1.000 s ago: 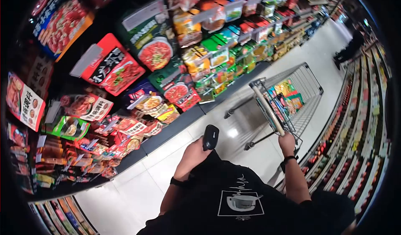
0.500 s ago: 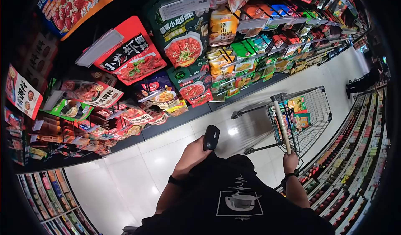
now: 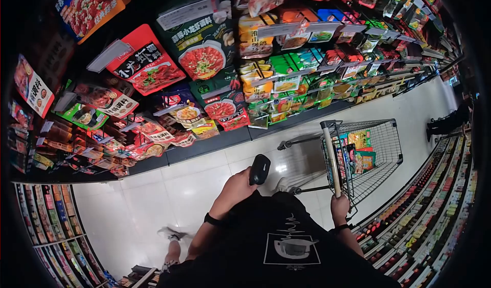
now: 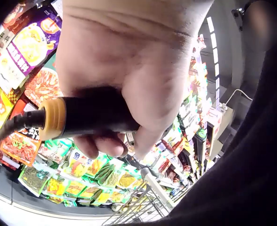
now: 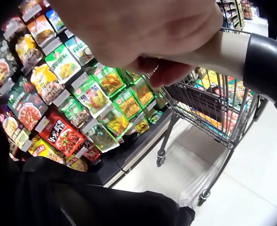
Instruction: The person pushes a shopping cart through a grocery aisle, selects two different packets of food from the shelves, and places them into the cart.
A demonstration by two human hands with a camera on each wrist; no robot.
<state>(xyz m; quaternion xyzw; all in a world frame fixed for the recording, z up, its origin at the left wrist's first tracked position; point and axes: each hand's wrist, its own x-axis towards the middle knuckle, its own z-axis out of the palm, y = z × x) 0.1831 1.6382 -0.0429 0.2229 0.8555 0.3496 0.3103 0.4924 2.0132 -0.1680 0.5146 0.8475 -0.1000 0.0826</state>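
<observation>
In the head view my left hand (image 3: 234,192) grips a black rounded device (image 3: 260,169) in front of the dark shirt. The left wrist view shows the left hand (image 4: 129,70) with fingers curled round its black handle (image 4: 98,113), which has a yellow ring and a cable at one end. My right hand (image 3: 340,209) holds the pale handlebar (image 3: 331,160) of a wire shopping cart (image 3: 381,150). Colourful packets (image 3: 362,160) lie inside the cart. From the right wrist, the right hand (image 5: 143,33) appears curled over the handlebar (image 5: 223,51).
A shelf of hanging seasoning packets (image 3: 202,60) runs along the far side, above a dark base ledge (image 3: 215,144). More shelving (image 3: 429,211) curves along the right, and another rack (image 3: 51,211) stands lower left. Tiled floor (image 3: 138,206) lies between. A person in dark clothes (image 3: 450,120) is at far right.
The head view has turned, so the shelf and cart sit more level. My right hand, still on the handlebar, appears lower and further left. A leg and shoe now show at lower left.
</observation>
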